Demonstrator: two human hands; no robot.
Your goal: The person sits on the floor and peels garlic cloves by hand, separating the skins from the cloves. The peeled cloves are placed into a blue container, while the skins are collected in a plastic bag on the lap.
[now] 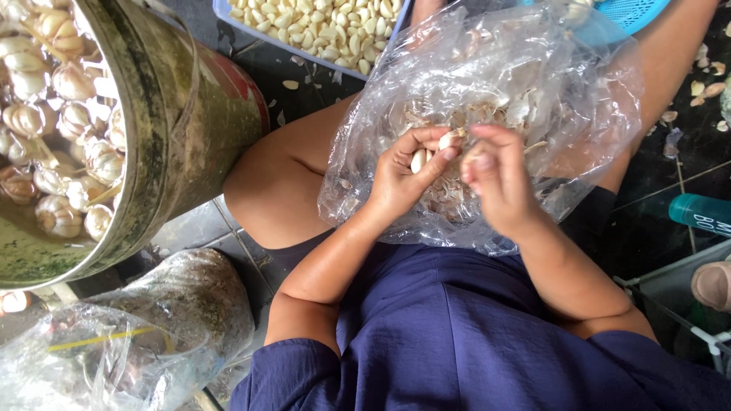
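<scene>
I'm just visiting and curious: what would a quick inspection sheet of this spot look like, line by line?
Surface: dark tiled floor, with a clear plastic bag of papery garlic skins resting on the person's lap.
Job's things: pale garlic cloves held in the left hand; a further clove pinched at the fingertips.
Clutter: loose skins on the floor; crumpled clear plastic bags.
Grippers: right hand beside the left, fingers curled, both over the bag.
Cables: nothing seen.
Surroundings: green metal bucket of soaking garlic bulbs; blue tray of peeled cloves; teal bottle.
</scene>
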